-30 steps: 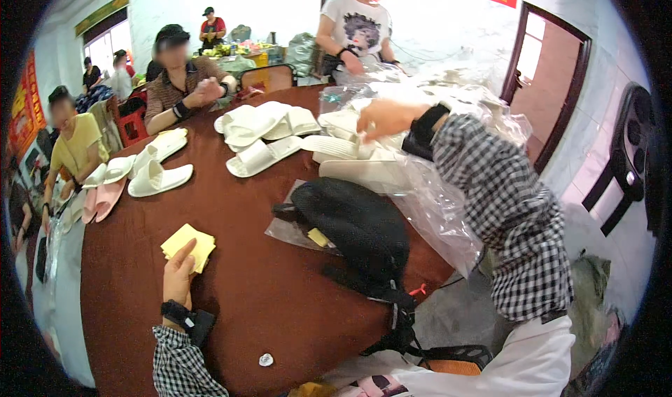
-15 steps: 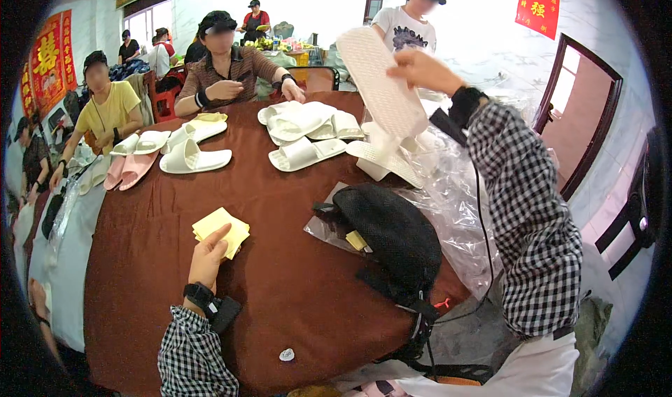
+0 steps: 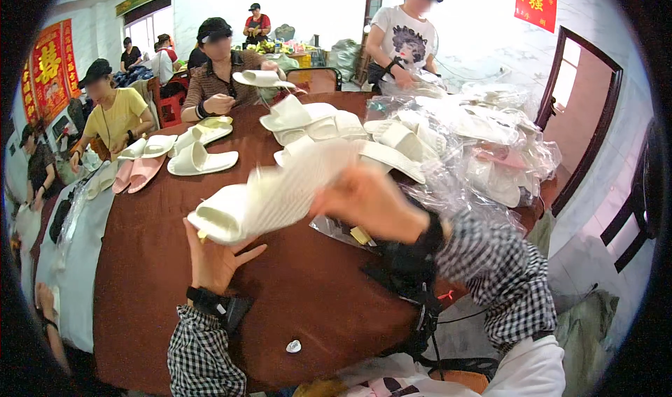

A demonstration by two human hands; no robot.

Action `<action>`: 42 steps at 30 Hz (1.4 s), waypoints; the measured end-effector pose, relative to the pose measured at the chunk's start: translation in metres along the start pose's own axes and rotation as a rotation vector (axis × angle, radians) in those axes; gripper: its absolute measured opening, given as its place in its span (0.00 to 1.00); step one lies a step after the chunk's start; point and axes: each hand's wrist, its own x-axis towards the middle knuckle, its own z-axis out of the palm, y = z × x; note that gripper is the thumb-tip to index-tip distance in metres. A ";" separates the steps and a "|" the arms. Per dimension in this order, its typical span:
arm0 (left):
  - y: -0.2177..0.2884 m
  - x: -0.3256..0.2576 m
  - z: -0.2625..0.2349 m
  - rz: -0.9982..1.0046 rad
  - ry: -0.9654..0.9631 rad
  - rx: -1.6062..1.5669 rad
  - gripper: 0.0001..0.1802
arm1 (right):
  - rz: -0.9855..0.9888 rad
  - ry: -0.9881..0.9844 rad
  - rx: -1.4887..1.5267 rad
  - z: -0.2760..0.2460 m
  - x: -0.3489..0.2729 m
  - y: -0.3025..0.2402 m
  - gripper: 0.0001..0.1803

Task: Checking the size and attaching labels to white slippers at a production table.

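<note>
A white slide slipper (image 3: 287,195), smeared by motion, is tilted in the air above the table between my two hands. My left hand (image 3: 213,263) is closed at its toe end from below, with some fingers sticking out to the side. A bit of yellow paper (image 3: 202,235) shows by those fingertips; the rest of it is hidden. Blurred as well, my right hand (image 3: 374,204) grips the slipper's other end by the edge. Behind it, more white slippers (image 3: 318,123) lie in a pile.
The brown-covered table (image 3: 161,292) carries a white slipper (image 3: 203,160), pink slippers (image 3: 140,173) and clear plastic bags (image 3: 490,138) of slippers at right. A black bag (image 3: 399,264) lies near my right forearm. A small white sticker (image 3: 293,346) is near the front. Co-workers sit and stand around.
My right hand has brought the slipper down and left from the raised spot at upper right. My left hand has moved up to meet it. The co-worker opposite now lifts a white slipper.
</note>
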 end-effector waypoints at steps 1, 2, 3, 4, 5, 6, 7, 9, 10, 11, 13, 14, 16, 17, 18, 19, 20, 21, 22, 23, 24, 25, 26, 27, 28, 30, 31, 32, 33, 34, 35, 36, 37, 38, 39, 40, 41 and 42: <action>0.002 -0.002 -0.001 0.035 -0.019 0.016 0.48 | -0.336 0.024 -0.067 0.023 -0.011 0.012 0.13; -0.001 0.002 -0.005 0.026 -0.021 -0.045 0.49 | -0.661 0.044 -0.135 0.044 -0.022 0.033 0.13; -0.007 0.009 -0.013 -0.029 0.037 -0.009 0.49 | -0.605 -0.115 -0.296 0.058 -0.051 0.039 0.14; -0.009 0.011 -0.016 -0.072 0.101 0.038 0.49 | -0.551 -0.274 -0.444 0.064 -0.073 0.042 0.15; -0.009 0.012 -0.012 -0.100 0.171 0.079 0.48 | -0.568 -0.377 -0.527 0.059 -0.082 0.038 0.15; -0.011 0.011 -0.012 -0.074 0.177 0.041 0.48 | -0.582 -0.482 -0.609 0.052 -0.092 0.026 0.15; -0.009 0.013 -0.020 -0.105 0.124 0.042 0.48 | -0.632 -0.433 -0.669 0.041 -0.092 0.021 0.13; -0.006 0.015 -0.036 -0.151 0.069 0.039 0.48 | -0.584 -0.158 -0.688 0.002 -0.088 0.007 0.10; -0.005 0.017 -0.038 -0.144 0.020 0.059 0.49 | -0.537 -0.024 -0.781 -0.029 -0.087 -0.014 0.10; -0.001 0.013 -0.042 -0.122 -0.005 0.088 0.50 | -0.470 0.128 -0.729 -0.053 -0.084 -0.018 0.13; -0.002 0.008 -0.044 -0.065 0.033 0.138 0.47 | -0.159 0.767 -1.050 -0.100 -0.119 -0.004 0.16; -0.005 0.010 -0.039 -0.002 0.077 0.191 0.45 | -0.057 0.994 -1.065 -0.127 -0.128 -0.019 0.22; -0.005 0.008 -0.018 -0.058 0.087 0.041 0.42 | 0.196 1.125 -1.392 -0.167 -0.174 0.013 0.30; -0.007 0.009 -0.014 -0.066 0.110 0.066 0.40 | 0.321 1.014 -1.196 -0.185 -0.207 0.043 0.33; -0.010 0.014 -0.009 -0.077 0.124 0.095 0.39 | 0.443 0.911 -0.998 -0.192 -0.238 0.072 0.36; -0.012 0.014 -0.017 -0.054 0.134 0.100 0.35 | 0.657 0.744 -0.801 -0.179 -0.238 0.094 0.37; -0.013 0.015 -0.023 -0.054 0.131 0.104 0.35 | 0.854 0.568 -0.601 -0.166 -0.238 0.117 0.39; -0.016 0.017 -0.024 -0.065 0.108 0.089 0.34 | 0.801 0.504 -0.588 -0.158 -0.258 0.168 0.37; -0.020 0.020 -0.021 -0.079 0.079 0.070 0.33 | 0.752 0.445 -0.581 -0.157 -0.277 0.201 0.34; -0.019 0.017 -0.021 -0.073 0.124 0.060 0.32 | 0.741 0.439 -0.565 -0.154 -0.266 0.211 0.34; -0.017 0.014 -0.023 -0.070 0.132 0.070 0.32 | 0.767 0.237 -0.684 -0.150 -0.251 0.213 0.30; -0.015 0.013 -0.025 -0.068 0.159 0.092 0.31 | 0.786 0.033 -0.800 -0.150 -0.240 0.216 0.27; -0.014 0.013 -0.026 -0.074 0.175 0.107 0.31 | 0.615 -0.007 -0.903 -0.160 -0.240 0.227 0.16; -0.014 0.013 -0.026 -0.075 0.176 0.113 0.31 | 0.639 -0.009 -0.862 -0.178 -0.234 0.229 0.16; -0.017 0.017 -0.024 -0.073 0.181 0.125 0.31 | 0.670 -0.006 -0.829 -0.200 -0.228 0.225 0.17; -0.017 0.018 -0.027 -0.056 0.213 0.144 0.31 | 0.669 0.262 -1.014 -0.225 -0.193 0.186 0.21; -0.012 0.012 -0.028 -0.047 0.224 0.142 0.30 | 0.795 0.357 -0.894 -0.240 -0.168 0.163 0.23; -0.008 0.009 -0.029 -0.043 0.239 0.144 0.29 | 0.923 0.443 -0.760 -0.253 -0.145 0.155 0.26; -0.008 0.009 -0.031 -0.034 0.246 0.147 0.29 | 0.822 0.481 -0.888 -0.268 -0.136 0.163 0.26; -0.008 0.010 -0.034 -0.075 0.175 0.134 0.28 | 0.711 0.518 -1.009 -0.279 -0.133 0.175 0.26; -0.005 0.008 -0.038 -0.105 0.119 0.128 0.28 | 0.674 0.542 -1.107 -0.283 -0.130 0.199 0.22; -0.016 0.011 -0.026 -0.030 0.223 0.113 0.28 | 0.629 0.572 -1.208 -0.290 -0.129 0.217 0.18; -0.018 0.013 -0.044 -0.015 0.149 0.281 0.26 | 0.589 0.354 -1.249 -0.296 -0.135 0.226 0.21; -0.026 0.018 -0.035 -0.049 0.264 0.123 0.24 | 0.538 0.138 -1.288 -0.297 -0.149 0.243 0.25; -0.031 0.021 -0.035 -0.045 0.251 0.147 0.23 | 0.654 0.341 -0.948 -0.287 -0.160 0.266 0.28; -0.030 0.015 -0.028 -0.065 0.256 0.130 0.23 | 0.605 0.401 -0.886 -0.266 -0.165 0.291 0.35; -0.027 0.011 -0.029 -0.107 0.279 0.120 0.25 | 0.676 0.270 -0.845 -0.241 -0.160 0.292 0.39; -0.021 0.002 -0.032 -0.050 0.293 0.112 0.27 | 0.773 0.126 -0.701 -0.199 -0.125 0.250 0.40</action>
